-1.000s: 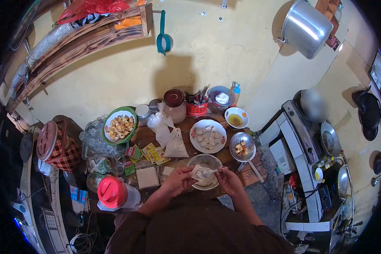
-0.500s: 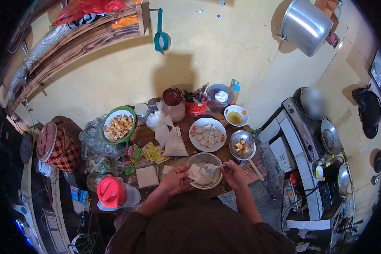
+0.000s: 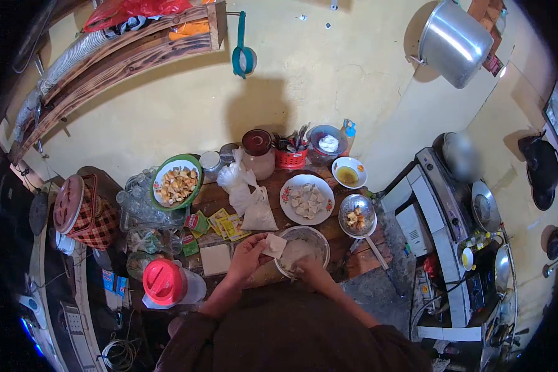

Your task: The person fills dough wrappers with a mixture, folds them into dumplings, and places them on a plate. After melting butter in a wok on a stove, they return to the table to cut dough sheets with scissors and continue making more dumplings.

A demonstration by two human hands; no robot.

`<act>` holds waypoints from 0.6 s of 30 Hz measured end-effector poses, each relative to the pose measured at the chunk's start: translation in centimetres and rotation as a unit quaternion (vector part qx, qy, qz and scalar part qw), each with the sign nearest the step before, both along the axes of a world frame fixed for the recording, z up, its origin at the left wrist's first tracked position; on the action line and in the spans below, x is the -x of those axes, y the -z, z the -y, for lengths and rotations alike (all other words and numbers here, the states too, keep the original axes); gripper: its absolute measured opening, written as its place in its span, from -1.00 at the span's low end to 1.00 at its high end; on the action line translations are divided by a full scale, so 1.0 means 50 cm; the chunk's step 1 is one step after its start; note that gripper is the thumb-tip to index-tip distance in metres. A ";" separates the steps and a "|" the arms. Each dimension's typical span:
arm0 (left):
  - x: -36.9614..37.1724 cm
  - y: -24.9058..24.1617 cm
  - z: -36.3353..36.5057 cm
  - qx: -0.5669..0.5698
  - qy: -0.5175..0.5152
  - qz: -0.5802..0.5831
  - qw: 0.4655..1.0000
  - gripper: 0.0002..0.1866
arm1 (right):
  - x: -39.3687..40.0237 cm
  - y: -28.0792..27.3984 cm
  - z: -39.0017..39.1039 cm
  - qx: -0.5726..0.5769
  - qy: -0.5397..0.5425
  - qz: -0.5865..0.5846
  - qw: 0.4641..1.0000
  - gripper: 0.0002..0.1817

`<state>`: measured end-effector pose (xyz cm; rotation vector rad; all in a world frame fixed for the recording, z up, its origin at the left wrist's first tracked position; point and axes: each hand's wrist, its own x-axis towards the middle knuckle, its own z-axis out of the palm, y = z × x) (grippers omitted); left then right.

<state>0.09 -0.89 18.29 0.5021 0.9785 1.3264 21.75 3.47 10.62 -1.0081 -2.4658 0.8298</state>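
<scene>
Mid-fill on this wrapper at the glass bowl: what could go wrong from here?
1. The glass bowl sits near the table's front edge; the right hand working in it might push it off.
2. The wrapper is pinched only at one side by the left hand, so it may fold or drop.
3. The strainer's handle lies close by and may get knocked.

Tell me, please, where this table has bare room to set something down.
Bare wood shows on the table right of the glass bowl, below the strainer, crossed by its handle. The left is crowded: sachets, bags, wrapper stack, red-lidded jug.
</scene>
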 end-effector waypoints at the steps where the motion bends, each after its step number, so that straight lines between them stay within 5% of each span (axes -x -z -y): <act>1: -0.002 -0.006 0.000 -0.002 -0.003 0.000 1.000 -0.73 | 0.001 -0.027 0.004 0.100 -0.091 0.069 0.988 -0.72; 5: -0.009 0.005 0.000 -0.005 -0.010 -0.044 0.999 -0.77 | 0.001 -0.125 0.008 0.088 -0.050 -0.038 0.994 -0.69; 7: -0.015 0.008 -0.004 -0.016 -0.001 -0.031 0.999 -0.78 | 0.014 -0.194 0.008 -0.005 0.019 -0.199 0.980 -0.73; 10: -0.036 0.000 -0.010 -0.011 0.004 -0.011 1.000 -0.78 | 0.020 -0.230 0.012 -0.142 -0.004 -0.237 0.961 -0.75; 18: -0.064 -0.040 -0.003 0.020 0.028 0.041 0.999 -0.76 | 0.017 -0.208 0.019 -0.198 0.046 -0.276 0.939 -0.86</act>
